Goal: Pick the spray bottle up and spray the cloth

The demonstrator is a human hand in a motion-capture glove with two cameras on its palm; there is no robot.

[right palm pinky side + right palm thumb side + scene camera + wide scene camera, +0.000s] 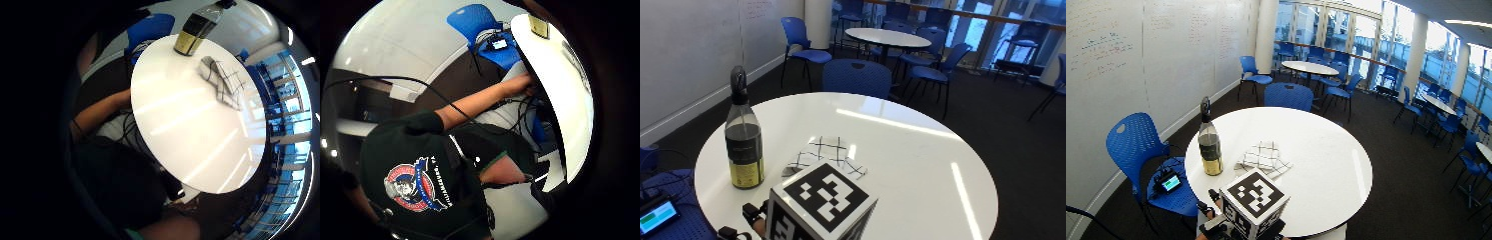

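outside view: spray bottle (744, 142) stands upright on the round white table (919, 150), near the edge on the whiteboard side. the checked cloth (825, 158) lies folded and flat just beside it, apart from it, toward the table's middle. the gloved right hand (758, 224) shows only as a sliver at the near edge of the table, mostly hidden; it touches neither thing. cannot tell how its fingers are set.

wide outside view: same layout. bottle (1209, 142) upright, cloth (1264, 157) beside it, blue chair (1139, 150) close behind the bottle's side of the table.

little finger side palm view: table seen from above, bottle (196, 27) and cloth (222, 80) both at the far part of it, well apart from the palm. nothing held in view.

thumb side palm view: mostly the person's cap and bare arm; only the table edge (555, 100) shows.

judgement: reach not yet begun. risks: the bottle is tall and narrow and sits near the rim, so a knock high on the neck could tip it off the table. gripping too low would leave the trigger out of reach. nozzle heading cannot be read, so the spray could miss the cloth.
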